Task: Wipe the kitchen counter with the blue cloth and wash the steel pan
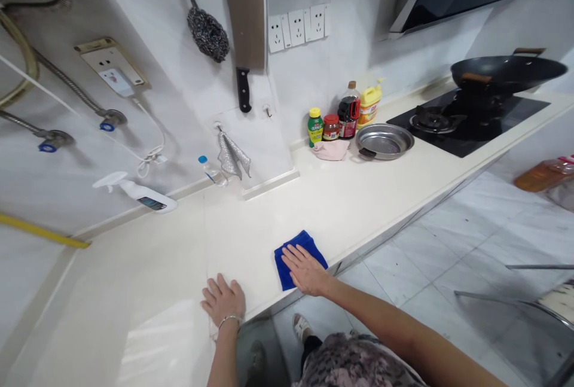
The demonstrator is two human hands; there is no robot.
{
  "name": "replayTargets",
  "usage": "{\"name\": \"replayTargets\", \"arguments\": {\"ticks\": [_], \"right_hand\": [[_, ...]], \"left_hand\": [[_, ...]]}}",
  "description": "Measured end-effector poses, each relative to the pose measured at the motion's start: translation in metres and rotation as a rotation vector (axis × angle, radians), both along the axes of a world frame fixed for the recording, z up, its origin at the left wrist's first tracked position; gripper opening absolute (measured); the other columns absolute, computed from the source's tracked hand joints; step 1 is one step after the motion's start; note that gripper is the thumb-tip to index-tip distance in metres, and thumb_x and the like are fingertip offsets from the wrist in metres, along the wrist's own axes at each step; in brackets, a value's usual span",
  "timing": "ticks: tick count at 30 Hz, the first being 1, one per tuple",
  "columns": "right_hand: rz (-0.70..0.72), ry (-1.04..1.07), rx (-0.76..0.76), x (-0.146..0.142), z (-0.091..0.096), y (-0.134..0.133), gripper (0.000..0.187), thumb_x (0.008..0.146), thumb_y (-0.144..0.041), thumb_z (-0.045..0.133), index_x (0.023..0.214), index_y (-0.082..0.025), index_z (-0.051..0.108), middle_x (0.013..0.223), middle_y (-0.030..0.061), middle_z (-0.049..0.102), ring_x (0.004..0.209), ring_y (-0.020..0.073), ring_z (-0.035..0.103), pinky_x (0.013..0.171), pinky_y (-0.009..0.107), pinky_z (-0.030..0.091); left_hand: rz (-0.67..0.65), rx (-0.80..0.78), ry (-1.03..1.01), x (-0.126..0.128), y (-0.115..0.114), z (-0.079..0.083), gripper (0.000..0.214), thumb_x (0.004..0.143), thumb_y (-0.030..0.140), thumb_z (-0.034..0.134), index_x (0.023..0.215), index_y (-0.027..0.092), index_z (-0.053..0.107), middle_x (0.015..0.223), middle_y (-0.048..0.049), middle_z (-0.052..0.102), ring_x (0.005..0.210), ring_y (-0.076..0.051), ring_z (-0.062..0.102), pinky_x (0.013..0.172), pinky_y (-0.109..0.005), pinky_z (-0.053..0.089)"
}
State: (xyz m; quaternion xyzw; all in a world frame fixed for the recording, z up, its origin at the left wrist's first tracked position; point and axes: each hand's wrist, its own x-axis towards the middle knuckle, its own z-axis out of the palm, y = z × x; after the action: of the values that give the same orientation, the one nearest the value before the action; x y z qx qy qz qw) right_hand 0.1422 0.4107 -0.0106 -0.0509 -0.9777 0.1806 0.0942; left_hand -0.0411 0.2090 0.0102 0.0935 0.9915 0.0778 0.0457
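My right hand (305, 268) lies flat on a folded blue cloth (288, 276), its fingers stretched out and its palm toward the front edge of the counter. The cloth rests on the cream countertop (251, 225), close to that edge. To the left, my left hand (223, 299) is spread on the bare countertop with nothing in it, a thin bracelet at its wrist. Something pale pinkish shows beside that wrist; I cannot tell what it is.
A white spray bottle (150, 195) and a clear bottle with a blue cap (214, 173) are along the wall. Farther right stand condiment bottles (348, 113), a pink cloth (330, 149), a steel strainer pan (385, 140) and a wok (506, 73) on the stove. A cleaver (246, 16) hangs above.
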Motion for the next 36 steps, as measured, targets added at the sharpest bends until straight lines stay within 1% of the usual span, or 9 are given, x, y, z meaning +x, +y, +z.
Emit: {"name": "replayTargets", "arguments": {"ticks": [5, 9, 15, 19, 23, 25, 28, 32, 36], "right_hand": [[0.018, -0.014, -0.036, 0.002, 0.008, 0.005, 0.058, 0.103, -0.035, 0.035, 0.156, -0.012, 0.033, 0.163, 0.0118, 0.032, 0.154, 0.0265, 0.020, 0.128, 0.056, 0.009], [0.075, 0.016, -0.045, 0.009, 0.003, 0.021, 0.056, 0.103, -0.036, 0.034, 0.156, -0.015, 0.033, 0.164, 0.0068, 0.032, 0.155, 0.0223, 0.018, 0.129, 0.054, 0.005], [0.127, 0.060, -0.043, 0.034, -0.010, 0.073, 0.053, 0.102, -0.034, 0.038, 0.153, -0.018, 0.040, 0.161, 0.0053, 0.037, 0.153, 0.0198, 0.023, 0.128, 0.051, 0.007], [0.106, 0.042, -0.049, 0.062, -0.013, 0.118, 0.054, 0.100, -0.031, 0.040, 0.152, -0.020, 0.041, 0.160, 0.0050, 0.039, 0.152, 0.0196, 0.027, 0.128, 0.050, 0.007], [0.022, 0.046, 0.043, 0.100, -0.022, 0.163, 0.058, 0.094, -0.020, 0.041, 0.152, -0.020, 0.042, 0.160, 0.0056, 0.039, 0.152, 0.0207, 0.028, 0.127, 0.052, 0.012], [-0.046, 0.051, 0.116, 0.115, -0.034, 0.187, 0.057, 0.095, -0.018, 0.037, 0.151, -0.020, 0.043, 0.159, 0.0059, 0.040, 0.151, 0.0195, 0.029, 0.127, 0.051, 0.013], [-0.139, 0.041, 0.206, 0.125, -0.052, 0.214, 0.056, 0.097, -0.021, 0.037, 0.153, -0.021, 0.041, 0.160, 0.0053, 0.039, 0.151, 0.0179, 0.029, 0.126, 0.048, 0.013], [-0.265, 0.031, 0.237, 0.126, -0.065, 0.218, 0.055, 0.096, -0.025, 0.036, 0.150, -0.020, 0.045, 0.159, 0.0053, 0.041, 0.149, 0.0185, 0.033, 0.126, 0.046, 0.014], [-0.380, 0.032, 0.297, 0.118, -0.070, 0.201, 0.057, 0.093, -0.026, 0.037, 0.149, -0.019, 0.047, 0.158, 0.0067, 0.043, 0.147, 0.0205, 0.035, 0.125, 0.047, 0.015]], "left_hand": [[0.037, 0.039, 0.074, 0.010, 0.009, 0.003, 0.079, 0.093, 0.052, 0.008, 0.149, 0.006, 0.039, 0.162, -0.0239, 0.029, 0.152, -0.046, 0.018, 0.122, -0.065, 0.016], [-0.004, 0.055, 0.173, 0.014, 0.011, -0.005, 0.074, 0.094, 0.050, 0.012, 0.148, 0.007, 0.041, 0.159, -0.0275, 0.034, 0.151, -0.043, 0.023, 0.118, -0.068, 0.024], [-0.075, 0.037, 0.224, 0.005, 0.003, -0.022, 0.066, 0.093, 0.044, 0.025, 0.150, 0.013, 0.037, 0.155, -0.0266, 0.041, 0.148, -0.039, 0.032, 0.112, -0.066, 0.035], [-0.068, 0.038, 0.239, 0.007, 0.006, -0.022, 0.066, 0.094, 0.045, 0.025, 0.150, 0.012, 0.038, 0.155, -0.0268, 0.041, 0.148, -0.039, 0.034, 0.113, -0.067, 0.035], [-0.050, 0.033, 0.198, 0.018, 0.009, -0.013, 0.069, 0.096, 0.042, 0.020, 0.145, -0.002, 0.042, 0.155, -0.0322, 0.038, 0.148, -0.042, 0.031, 0.117, -0.065, 0.031], [-0.026, 0.039, 0.185, 0.021, 0.008, -0.014, 0.066, 0.097, 0.038, 0.023, 0.146, -0.002, 0.041, 0.157, -0.0295, 0.036, 0.150, -0.042, 0.028, 0.121, -0.064, 0.027], [-0.122, 0.069, 0.200, 0.020, 0.000, -0.021, 0.060, 0.096, 0.029, 0.026, 0.143, -0.003, 0.046, 0.156, -0.0269, 0.041, 0.150, -0.037, 0.031, 0.125, -0.056, 0.026], [-0.346, 0.153, 0.203, 0.021, -0.013, -0.031, 0.052, 0.096, 0.020, 0.029, 0.138, 0.007, 0.055, 0.152, -0.0164, 0.050, 0.145, -0.025, 0.042, 0.127, -0.044, 0.030], [-0.383, 0.223, 0.214, 0.023, -0.018, -0.035, 0.048, 0.094, 0.019, 0.036, 0.135, 0.011, 0.058, 0.149, -0.0139, 0.053, 0.144, -0.025, 0.043, 0.126, -0.047, 0.034]]}}
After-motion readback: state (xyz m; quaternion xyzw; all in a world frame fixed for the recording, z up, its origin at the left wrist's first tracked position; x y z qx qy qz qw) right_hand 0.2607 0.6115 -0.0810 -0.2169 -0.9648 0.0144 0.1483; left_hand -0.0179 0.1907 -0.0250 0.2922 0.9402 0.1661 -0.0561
